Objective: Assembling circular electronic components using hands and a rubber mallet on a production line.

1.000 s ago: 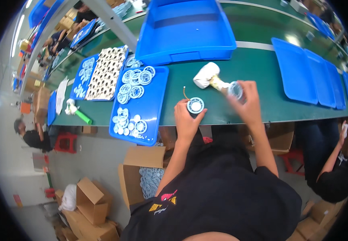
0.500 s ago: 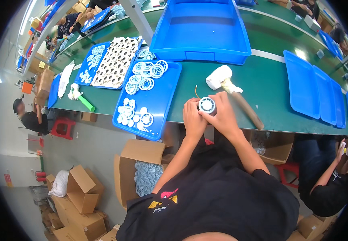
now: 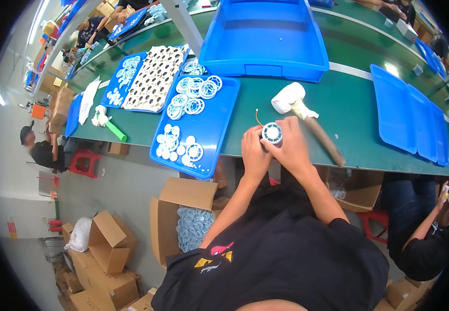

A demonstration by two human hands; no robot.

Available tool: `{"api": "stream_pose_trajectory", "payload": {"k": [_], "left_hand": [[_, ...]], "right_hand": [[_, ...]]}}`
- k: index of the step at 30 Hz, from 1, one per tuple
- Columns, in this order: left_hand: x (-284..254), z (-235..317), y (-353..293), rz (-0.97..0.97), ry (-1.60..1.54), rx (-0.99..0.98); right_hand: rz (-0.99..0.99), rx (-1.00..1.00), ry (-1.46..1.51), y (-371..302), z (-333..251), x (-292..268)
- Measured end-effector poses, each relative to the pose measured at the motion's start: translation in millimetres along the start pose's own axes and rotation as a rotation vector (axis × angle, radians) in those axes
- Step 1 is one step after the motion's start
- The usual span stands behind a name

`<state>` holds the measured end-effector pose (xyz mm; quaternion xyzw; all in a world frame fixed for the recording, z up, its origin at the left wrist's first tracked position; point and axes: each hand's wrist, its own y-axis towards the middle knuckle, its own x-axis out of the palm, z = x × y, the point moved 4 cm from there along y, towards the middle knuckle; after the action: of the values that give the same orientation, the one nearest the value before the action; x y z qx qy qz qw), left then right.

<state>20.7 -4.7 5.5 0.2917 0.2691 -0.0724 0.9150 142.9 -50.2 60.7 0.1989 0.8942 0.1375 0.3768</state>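
Note:
Between my two hands, just over the front edge of the green table, is a small cylindrical motor-like part [image 3: 272,133] with a white slotted round top. A thin orange-brown wire sticks up from its far left side. My left hand [image 3: 254,150] grips it from the left, and my right hand [image 3: 293,145] wraps it from the right with the thumb near its front. The fingers partly hide its body. Beyond my right hand lies a mallet [image 3: 320,136] with a white wrapped head and a wooden handle slanting toward the table edge.
Left, a blue tray [image 3: 216,122] holds white rings and small discs. Beyond it are an egg-carton-like tray [image 3: 152,78] and a green-handled tool [image 3: 115,131]. A deep blue bin [image 3: 266,70] stands ahead, shallow blue trays [image 3: 398,116] right. Below is an open cardboard box [image 3: 165,220]; a co-worker [image 3: 424,246] sits right.
The whole view has shifted slightly, so the scene sits a little further right. Both hands keep the same grip on the part.

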Motion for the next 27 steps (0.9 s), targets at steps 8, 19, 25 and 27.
{"api": "stream_pose_trajectory", "payload": {"k": [8, 19, 25, 27], "left_hand": [[2.0, -0.3, -1.2, 0.023, 0.015, 0.018], [6.1, -2.1, -2.3, 0.029, 0.046, 0.019], [4.6, 2.7, -3.5, 0.073, -0.002, 0.007], [2.2, 3.3, -3.6, 0.088, -0.134, -0.061]], "right_hand": [[0.006, 0.042, -0.032, 0.0, -3.3, 2.9], [0.009, 0.037, -0.062, -2.9, -1.4, 6.0], [-0.016, 0.078, -0.036, -4.2, 2.2, 6.8], [-0.044, 0.120, -0.036, -4.8, 1.5, 7.9]]}}
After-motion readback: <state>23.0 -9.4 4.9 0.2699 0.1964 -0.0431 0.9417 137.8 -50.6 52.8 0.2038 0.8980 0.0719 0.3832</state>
